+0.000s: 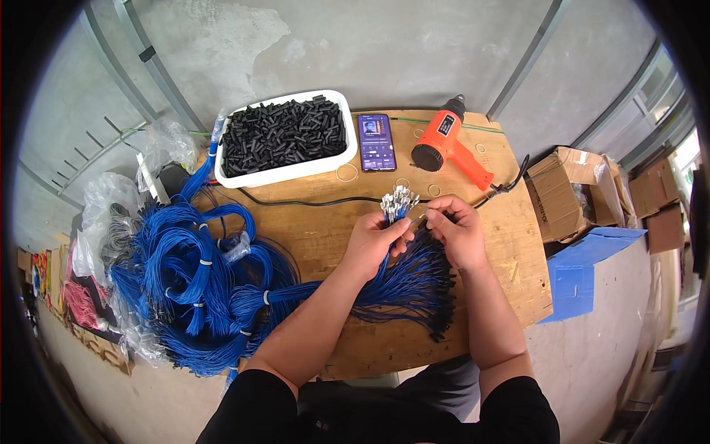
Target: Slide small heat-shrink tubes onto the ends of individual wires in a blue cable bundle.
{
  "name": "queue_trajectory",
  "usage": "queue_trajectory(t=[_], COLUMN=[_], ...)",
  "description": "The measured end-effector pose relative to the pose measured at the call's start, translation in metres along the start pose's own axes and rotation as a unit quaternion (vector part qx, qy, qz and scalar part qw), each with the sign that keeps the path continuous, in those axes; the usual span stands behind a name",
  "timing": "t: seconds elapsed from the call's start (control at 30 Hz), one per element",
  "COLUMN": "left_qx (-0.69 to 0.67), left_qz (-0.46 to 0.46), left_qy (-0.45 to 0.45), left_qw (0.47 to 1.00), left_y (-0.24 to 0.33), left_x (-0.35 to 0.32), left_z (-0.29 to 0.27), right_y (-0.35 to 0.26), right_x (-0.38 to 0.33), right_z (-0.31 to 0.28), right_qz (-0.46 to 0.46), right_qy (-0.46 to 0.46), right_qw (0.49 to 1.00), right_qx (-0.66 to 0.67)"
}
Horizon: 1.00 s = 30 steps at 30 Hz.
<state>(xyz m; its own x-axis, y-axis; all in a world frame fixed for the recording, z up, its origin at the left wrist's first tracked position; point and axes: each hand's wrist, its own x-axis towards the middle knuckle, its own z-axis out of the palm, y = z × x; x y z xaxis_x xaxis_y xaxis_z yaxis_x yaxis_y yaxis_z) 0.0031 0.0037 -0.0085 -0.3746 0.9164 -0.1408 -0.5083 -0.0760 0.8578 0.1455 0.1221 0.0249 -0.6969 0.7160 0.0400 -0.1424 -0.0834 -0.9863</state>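
Blue wire bundle — in left hand, right fingers at its terminals.

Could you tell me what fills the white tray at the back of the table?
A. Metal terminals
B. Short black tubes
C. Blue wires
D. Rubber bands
B: the white tray is heaped with short black tubes, while the blue wires lie outside it.
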Motion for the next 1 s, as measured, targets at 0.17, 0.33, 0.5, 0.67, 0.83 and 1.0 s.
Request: queue_trajectory(t=[0.17,0.33,0.5,0.67,0.83,1.0], left_qx=[0.032,0.03,0.015,0.026,0.019,0.029], left_qz=[-0.017,-0.005,0.0,-0.005,0.006,0.011], left_qy=[0.0,0.002,0.007,0.008,0.013,0.031], left_qw=[0.999,1.0,1.0,1.0,1.0,0.999], left_y=[0.005,0.003,0.005,0.005,0.003,0.0], left_x=[-0.004,-0.003,-0.002,-0.002,-0.002,0.001], left_z=[0.006,0.004,0.004,0.004,0.003,0.002], right_y=[-0.001,-0.001,0.0,0.002,0.003,-0.005], right_x=[0.0,0.0,-0.001,-0.002,0.0,0.008], right_z=[-0.003,-0.001,-0.002,-0.001,-0.002,-0.016], right_qz=[0.001,-0.001,-0.004,0.0,0.02,0.15], right_qy=[-0.014,-0.033,-0.058,-0.071,-0.08,-0.042], right_qw=[0.999,0.998,0.998,0.997,0.996,0.944], right_qx=[0.034,0.048,0.033,0.034,0.046,0.292])
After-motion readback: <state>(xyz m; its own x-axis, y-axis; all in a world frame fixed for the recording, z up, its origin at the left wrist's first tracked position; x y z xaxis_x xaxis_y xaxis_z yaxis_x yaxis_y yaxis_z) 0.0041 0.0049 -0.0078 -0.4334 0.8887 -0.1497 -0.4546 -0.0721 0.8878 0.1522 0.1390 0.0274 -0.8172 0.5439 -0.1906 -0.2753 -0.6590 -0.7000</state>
